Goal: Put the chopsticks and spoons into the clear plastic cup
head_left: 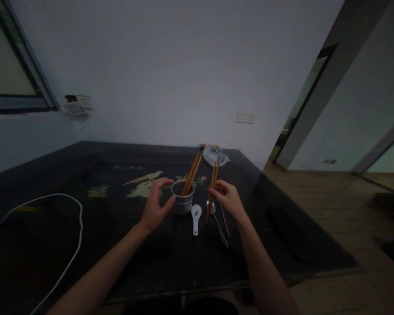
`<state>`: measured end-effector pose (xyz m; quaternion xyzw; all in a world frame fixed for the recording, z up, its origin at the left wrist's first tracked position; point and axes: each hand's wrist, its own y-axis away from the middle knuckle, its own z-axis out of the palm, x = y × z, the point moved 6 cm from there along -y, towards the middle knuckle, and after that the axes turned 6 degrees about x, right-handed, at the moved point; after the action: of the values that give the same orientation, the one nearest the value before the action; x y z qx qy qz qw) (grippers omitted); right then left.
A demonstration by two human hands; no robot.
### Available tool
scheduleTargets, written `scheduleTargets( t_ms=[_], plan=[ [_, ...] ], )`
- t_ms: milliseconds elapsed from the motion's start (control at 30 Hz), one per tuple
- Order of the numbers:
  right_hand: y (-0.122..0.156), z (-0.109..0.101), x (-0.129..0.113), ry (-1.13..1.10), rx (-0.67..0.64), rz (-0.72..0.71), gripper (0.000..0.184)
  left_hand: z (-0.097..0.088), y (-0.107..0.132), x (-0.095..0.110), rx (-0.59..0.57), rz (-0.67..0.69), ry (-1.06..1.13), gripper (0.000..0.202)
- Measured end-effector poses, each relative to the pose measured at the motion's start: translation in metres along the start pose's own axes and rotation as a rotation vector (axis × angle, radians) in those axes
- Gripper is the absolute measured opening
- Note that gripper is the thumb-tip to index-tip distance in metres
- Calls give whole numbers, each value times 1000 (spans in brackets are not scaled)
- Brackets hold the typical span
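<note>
Left hand (156, 204), spread wide and empty, beside a metal cup (183, 206); right hand (229, 197) pinches chopsticks (213, 179). Pale lettering (128, 167), far left on the table (118, 218), is unreadable.

Head view, forward and down over table (170, 267)

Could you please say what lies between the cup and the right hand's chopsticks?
In the head view, the white spoon lies between the cup and those chopsticks.

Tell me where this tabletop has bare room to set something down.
Bare: between the white cable and the left forearm, and between the white spoon and the near edge of the black table. Crowded: from the left hand across the metal cup to the right hand and its chopsticks.
</note>
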<state>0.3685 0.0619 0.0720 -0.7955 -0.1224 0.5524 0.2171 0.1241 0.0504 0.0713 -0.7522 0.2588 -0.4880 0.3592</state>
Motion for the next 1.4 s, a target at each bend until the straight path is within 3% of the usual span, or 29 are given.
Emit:
scheduleTargets(
  t_ms=[67, 200, 300, 433, 767, 1033, 1233, 1333, 1400],
  plan=[
    [0, -1, 0, -4, 8, 1, 26, 2, -7, -28, -5, -155, 108, 60],
    [1, -3, 1, 4, 36, 14, 27, 24, -1, -71, -288, -401, 279, 100],
    [1, -4, 1, 4, 58, 13, 27, 38, 13, -79, -464, -483, 390, 108],
    [2, -2, 2, -16, 58, 25, 29, 49, 25, -72, -569, -485, 493, 104],
    [2, 2, 4, 13, 57, -3, 28, 46, 24, -66, -596, -535, 453, 90],
    [1, -21, -2, -33, 297, -8, 30, 49, 29, -74, -506, -510, 304, 81],
    [-4, -43, -49, -69, 537, -128, 27, 54, 31, -67, -461, -499, 344, 77],
    [-13, -38, -78, -110, 578, -199, 25, 58, 34, -67, -451, -523, 363, 77],
    [-25, -26, -89, -124, 529, -212, 24, 60, 36, -69, -431, -533, 363, 77]
  ],
)
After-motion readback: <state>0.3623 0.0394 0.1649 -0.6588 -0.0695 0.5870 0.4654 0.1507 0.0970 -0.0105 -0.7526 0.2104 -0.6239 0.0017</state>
